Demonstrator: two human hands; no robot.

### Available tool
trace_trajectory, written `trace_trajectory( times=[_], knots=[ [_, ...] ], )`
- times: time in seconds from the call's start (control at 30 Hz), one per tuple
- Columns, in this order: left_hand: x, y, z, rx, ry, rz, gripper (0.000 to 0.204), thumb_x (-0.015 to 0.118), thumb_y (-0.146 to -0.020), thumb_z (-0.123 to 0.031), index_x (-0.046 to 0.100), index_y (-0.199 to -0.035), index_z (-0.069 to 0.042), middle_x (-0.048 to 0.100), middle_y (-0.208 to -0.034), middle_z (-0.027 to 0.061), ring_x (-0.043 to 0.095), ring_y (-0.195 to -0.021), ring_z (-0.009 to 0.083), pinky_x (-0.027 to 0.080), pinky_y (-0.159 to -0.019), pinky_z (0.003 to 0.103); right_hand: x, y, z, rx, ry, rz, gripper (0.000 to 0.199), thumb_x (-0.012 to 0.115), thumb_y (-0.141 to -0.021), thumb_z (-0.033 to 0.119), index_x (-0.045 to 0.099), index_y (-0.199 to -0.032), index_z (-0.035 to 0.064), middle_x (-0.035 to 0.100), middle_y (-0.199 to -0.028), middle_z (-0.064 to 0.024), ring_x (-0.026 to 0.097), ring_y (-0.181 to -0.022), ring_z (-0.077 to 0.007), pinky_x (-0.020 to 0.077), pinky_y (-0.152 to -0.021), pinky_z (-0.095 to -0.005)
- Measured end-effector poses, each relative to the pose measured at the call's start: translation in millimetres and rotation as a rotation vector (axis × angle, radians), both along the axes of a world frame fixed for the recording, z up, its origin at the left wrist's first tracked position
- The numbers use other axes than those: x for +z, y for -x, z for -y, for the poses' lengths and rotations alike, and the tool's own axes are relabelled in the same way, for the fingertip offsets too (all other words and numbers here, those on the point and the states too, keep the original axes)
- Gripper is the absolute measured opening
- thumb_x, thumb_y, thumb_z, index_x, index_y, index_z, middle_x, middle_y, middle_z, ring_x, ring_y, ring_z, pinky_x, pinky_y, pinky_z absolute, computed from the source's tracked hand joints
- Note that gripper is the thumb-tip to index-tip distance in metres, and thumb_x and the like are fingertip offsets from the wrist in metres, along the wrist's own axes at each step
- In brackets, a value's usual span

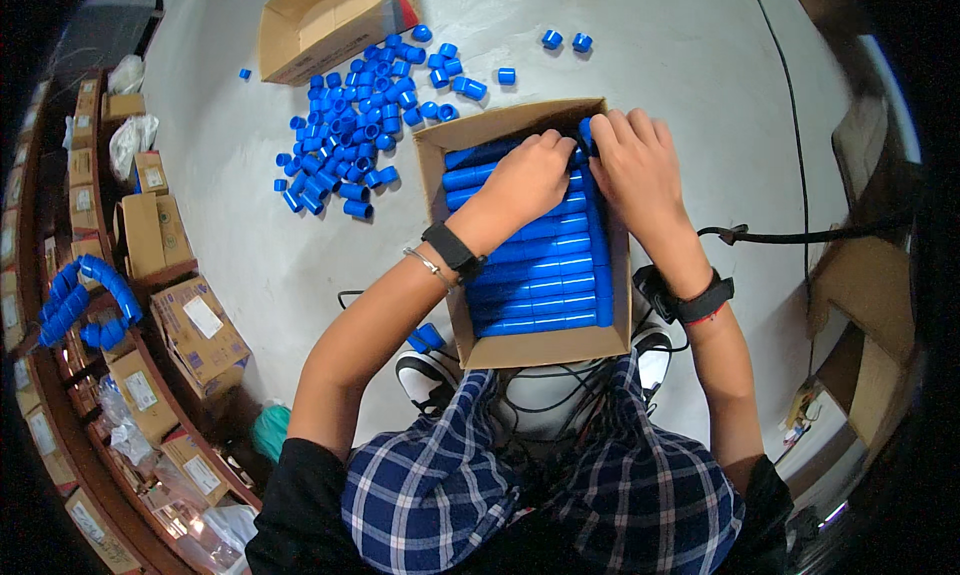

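Observation:
An open cardboard box [540,351] stands on the floor between my feet. Rows of short blue pipe couplings [535,285] lie end to end inside it, and one column runs along the right wall. At the far right corner, my right hand [637,165] has its fingers closed on a blue pipe coupling [586,132]. Close beside it, my left hand [528,183] reaches over the far rows with its fingers pinched together. Whatever is between the left fingertips is hidden.
A heap of loose blue couplings [350,125] spreads over the floor beyond the box, by another open carton [335,25]. Shelves with cartons [200,330] line the left, where a ring of strung blue pieces [122,293] hangs. A black cable [790,105] crosses the right.

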State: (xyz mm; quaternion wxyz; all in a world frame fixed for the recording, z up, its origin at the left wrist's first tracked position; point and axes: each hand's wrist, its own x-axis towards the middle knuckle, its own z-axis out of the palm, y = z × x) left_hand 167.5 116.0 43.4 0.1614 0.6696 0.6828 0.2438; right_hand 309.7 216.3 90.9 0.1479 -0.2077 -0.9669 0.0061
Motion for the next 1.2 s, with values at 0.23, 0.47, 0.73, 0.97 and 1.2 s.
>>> trace_trajectory(
  times=[0.23, 0.47, 0.73, 0.97, 1.2],
  knots=[
    [-8, -1, -1, 0.015, 0.084, 0.014, 0.024, 0.058, -0.075, 0.003, 0.059, -0.099, 0.005, 0.062, -0.091, 0.0228, 0.062, -0.089, 0.0402, 0.052, -0.082, 0.048, -16, 19, 0, 0.054, -0.230, 0.196, 0.008, 0.063, -0.075, 0.012, 0.059, -0.082, 0.0124, 0.058, -0.084, -0.0017, 0.054, -0.093, -0.0188, 0.0391, -0.082, -0.0328],
    [-16, 5, -3, 0.017, 0.103, -0.036, 0.023, 0.057, -0.078, 0.001, 0.063, -0.100, 0.002, 0.065, -0.092, 0.0223, 0.064, -0.089, 0.0390, 0.054, -0.081, 0.047, -24, 22, -6, 0.063, -0.084, 0.144, 0.003, 0.063, -0.075, 0.011, 0.063, -0.078, 0.0116, 0.062, -0.085, -0.0024, 0.055, -0.096, -0.0204, 0.0401, -0.082, -0.0355],
    [-14, 9, -1, -0.004, 0.111, 0.010, 0.037, 0.060, -0.076, 0.000, 0.065, -0.113, 0.001, 0.066, -0.095, 0.0207, 0.065, -0.092, 0.0379, 0.054, -0.083, 0.046, -21, 15, -9, 0.029, 0.000, 0.168, 0.005, 0.067, -0.072, 0.010, 0.071, -0.073, 0.0134, 0.063, -0.090, -0.0018, 0.055, -0.099, -0.0230, 0.0413, -0.088, -0.0416],
    [-11, 14, -6, -0.030, 0.168, -0.038, 0.037, 0.062, -0.074, 0.000, 0.067, -0.110, -0.002, 0.068, -0.092, 0.0215, 0.066, -0.089, 0.0400, 0.054, -0.081, 0.048, -27, 18, -11, 0.028, -0.007, 0.240, 0.007, 0.067, -0.074, 0.010, 0.072, -0.078, 0.0125, 0.062, -0.095, -0.0031, 0.057, -0.099, -0.0249, 0.0442, -0.086, -0.0400],
    [17, 29, 1, -0.200, 0.384, -0.116, 0.044, 0.059, -0.078, -0.004, 0.063, -0.122, -0.003, 0.067, -0.109, 0.0218, 0.065, -0.101, 0.0375, 0.052, -0.089, 0.047, -30, 13, -8, 0.049, -0.012, 0.196, 0.028, 0.068, -0.080, 0.014, 0.067, -0.108, 0.0133, 0.062, -0.103, -0.0028, 0.058, -0.102, -0.0254, 0.0478, -0.085, -0.0413]
  ],
)
